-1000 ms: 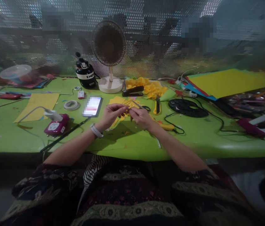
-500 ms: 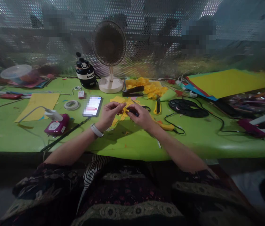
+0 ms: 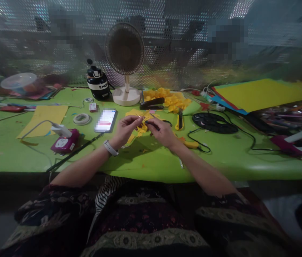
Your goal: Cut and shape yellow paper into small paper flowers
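Both of my hands meet over a loose heap of yellow paper pieces (image 3: 140, 132) at the middle of the green-covered table. My left hand (image 3: 126, 129) is closed in a pinch, thumb against fingertips. What it holds is too small to make out. My right hand (image 3: 161, 130) pinches a small dark thing (image 3: 147, 122) close to the left fingertips; its kind does not show. Behind the right hand, a dark loop (image 3: 167, 123) like a scissors handle is partly hidden. A yellow box cutter (image 3: 179, 120) lies just to its right.
Crumpled yellow paper pieces (image 3: 177, 101) and a black stapler (image 3: 152, 103) lie beyond my hands. A fan (image 3: 127, 96) and a bottle (image 3: 98, 85) stand behind. Left are a phone (image 3: 106, 120), a tape roll (image 3: 81, 119) and a purple power adapter (image 3: 65, 142); right, a black coiled item (image 3: 212, 122).
My right fingers have shifted slightly and pinch closer to the left fingertips. The dark thing in them shows less than before. My left hand has barely moved.
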`<state>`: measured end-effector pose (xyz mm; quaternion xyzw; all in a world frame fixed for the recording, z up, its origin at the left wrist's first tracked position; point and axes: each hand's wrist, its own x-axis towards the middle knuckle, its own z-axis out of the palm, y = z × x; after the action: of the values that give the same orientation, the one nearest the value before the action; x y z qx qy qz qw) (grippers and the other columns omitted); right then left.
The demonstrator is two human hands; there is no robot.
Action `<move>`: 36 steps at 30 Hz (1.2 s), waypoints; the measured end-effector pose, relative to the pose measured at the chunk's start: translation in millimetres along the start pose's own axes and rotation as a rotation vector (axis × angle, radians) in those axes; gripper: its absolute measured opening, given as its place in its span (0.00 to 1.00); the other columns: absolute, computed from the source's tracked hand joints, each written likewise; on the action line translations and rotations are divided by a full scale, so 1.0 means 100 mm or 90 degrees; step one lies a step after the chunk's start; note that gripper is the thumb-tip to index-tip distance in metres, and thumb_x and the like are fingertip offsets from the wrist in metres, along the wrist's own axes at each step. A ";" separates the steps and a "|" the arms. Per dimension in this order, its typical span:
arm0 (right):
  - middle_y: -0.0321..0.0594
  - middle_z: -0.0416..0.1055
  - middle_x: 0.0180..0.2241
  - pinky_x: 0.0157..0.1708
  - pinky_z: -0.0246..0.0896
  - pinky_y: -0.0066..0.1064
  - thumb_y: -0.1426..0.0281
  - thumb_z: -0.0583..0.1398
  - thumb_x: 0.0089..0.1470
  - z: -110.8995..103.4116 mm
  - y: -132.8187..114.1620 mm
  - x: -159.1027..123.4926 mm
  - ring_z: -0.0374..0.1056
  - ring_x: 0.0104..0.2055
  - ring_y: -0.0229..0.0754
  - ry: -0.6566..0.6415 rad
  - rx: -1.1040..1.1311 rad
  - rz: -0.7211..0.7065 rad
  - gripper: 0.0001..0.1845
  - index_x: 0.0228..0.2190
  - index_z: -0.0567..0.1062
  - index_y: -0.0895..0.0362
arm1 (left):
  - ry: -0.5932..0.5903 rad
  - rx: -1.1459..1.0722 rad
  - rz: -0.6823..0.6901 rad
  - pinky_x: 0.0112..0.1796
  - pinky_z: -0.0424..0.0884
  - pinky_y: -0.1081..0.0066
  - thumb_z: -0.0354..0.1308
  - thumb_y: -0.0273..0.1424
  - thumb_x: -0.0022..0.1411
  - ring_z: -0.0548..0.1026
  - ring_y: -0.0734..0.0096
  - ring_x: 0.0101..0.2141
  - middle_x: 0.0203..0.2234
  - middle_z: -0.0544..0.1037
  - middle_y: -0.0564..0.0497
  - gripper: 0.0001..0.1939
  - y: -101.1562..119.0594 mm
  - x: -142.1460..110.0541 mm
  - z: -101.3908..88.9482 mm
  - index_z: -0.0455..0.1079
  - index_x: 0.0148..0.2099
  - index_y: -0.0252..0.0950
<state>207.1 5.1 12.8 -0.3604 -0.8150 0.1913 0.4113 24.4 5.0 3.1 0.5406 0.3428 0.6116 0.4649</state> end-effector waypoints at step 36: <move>0.44 0.78 0.38 0.40 0.68 0.35 0.63 0.58 0.63 0.03 0.10 0.00 0.73 0.37 0.43 0.035 -0.058 -0.059 0.11 0.41 0.76 0.56 | -0.005 -0.034 -0.037 0.27 0.66 0.76 0.72 0.39 0.51 0.71 0.80 0.24 0.23 0.78 0.52 0.13 -0.04 0.04 -0.03 0.79 0.34 0.35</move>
<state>209.4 11.7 4.5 -0.3461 -0.8270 0.1247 0.4251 22.5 9.8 0.4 0.5203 0.3399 0.6045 0.4983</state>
